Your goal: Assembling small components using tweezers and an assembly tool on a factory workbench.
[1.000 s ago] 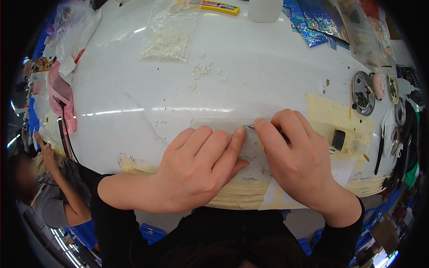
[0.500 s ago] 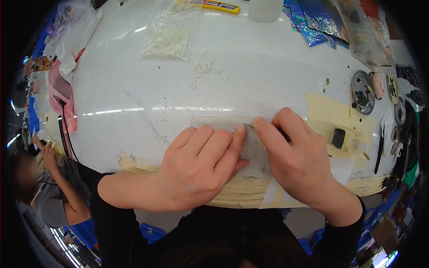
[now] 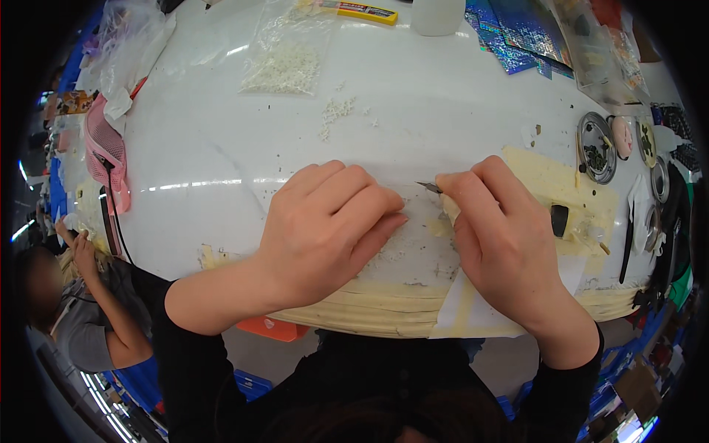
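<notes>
My right hand (image 3: 496, 240) is closed around a craft knife (image 3: 429, 187), whose pointed grey metal tip sticks out past the fingertips toward the left. The knife's handle is hidden inside the hand. To the left, my left hand (image 3: 329, 229) hovers low over the white table (image 3: 199, 148), fingers curled, with thumb and index tips drawn together. Whatever may sit in that pinch is too small or hidden to make out. A small gap separates the two hands. Beyond them lie loose small white star-shaped pieces (image 3: 338, 111).
A clear bag of white pieces (image 3: 284, 68) lies at the back, near a yellow box (image 3: 367, 12). On the right are yellow tape (image 3: 528, 173), a black block (image 3: 560, 221) and a round metal dish (image 3: 597, 148). A pink mesh pouch (image 3: 103, 140) and another person (image 3: 92, 317) are at the left.
Both hands have risen away from the near edge and drawn apart. The left fingers, earlier stretched toward the knife tip, are now curled. The knife tip has shifted slightly right and farther away.
</notes>
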`<state>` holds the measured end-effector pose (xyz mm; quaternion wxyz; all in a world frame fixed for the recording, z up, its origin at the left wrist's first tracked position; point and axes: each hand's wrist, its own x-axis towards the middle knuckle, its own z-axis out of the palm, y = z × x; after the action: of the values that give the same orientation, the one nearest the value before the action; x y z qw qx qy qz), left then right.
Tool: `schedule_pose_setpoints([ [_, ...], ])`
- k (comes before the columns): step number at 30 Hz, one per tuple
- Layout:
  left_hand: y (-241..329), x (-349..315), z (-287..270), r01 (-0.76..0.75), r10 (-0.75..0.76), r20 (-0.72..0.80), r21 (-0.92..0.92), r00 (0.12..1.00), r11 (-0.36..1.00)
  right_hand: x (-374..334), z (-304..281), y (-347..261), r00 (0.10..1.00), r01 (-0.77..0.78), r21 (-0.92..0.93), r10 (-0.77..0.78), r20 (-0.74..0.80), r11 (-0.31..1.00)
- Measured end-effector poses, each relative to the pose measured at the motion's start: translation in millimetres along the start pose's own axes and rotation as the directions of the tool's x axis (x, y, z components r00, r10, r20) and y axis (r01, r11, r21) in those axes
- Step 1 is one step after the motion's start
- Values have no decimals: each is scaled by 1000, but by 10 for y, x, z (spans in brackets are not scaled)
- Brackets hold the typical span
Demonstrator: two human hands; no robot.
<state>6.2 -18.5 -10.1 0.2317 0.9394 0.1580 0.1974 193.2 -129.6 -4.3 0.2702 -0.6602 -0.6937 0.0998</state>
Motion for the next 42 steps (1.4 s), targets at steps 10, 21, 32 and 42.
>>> schedule_pose_setpoints([
  [10,-91,88,49,-35,33,-43,-39,999,999,20,-44,19,989,-10,-11,8,-147,1000],
  [21,-121,127,34,107,-135,-44,-399,990,911,34,-32,20,975,20,107,5,-221,994],
  [32,-131,137,-31,14,-26,-54,-217,998,976,48,-66,16,961,61,161,-14,-276,985],
  [42,-139,151,49,-18,14,-25,-175,1000,984,56,-72,-11,954,67,165,-15,-298,984],
])
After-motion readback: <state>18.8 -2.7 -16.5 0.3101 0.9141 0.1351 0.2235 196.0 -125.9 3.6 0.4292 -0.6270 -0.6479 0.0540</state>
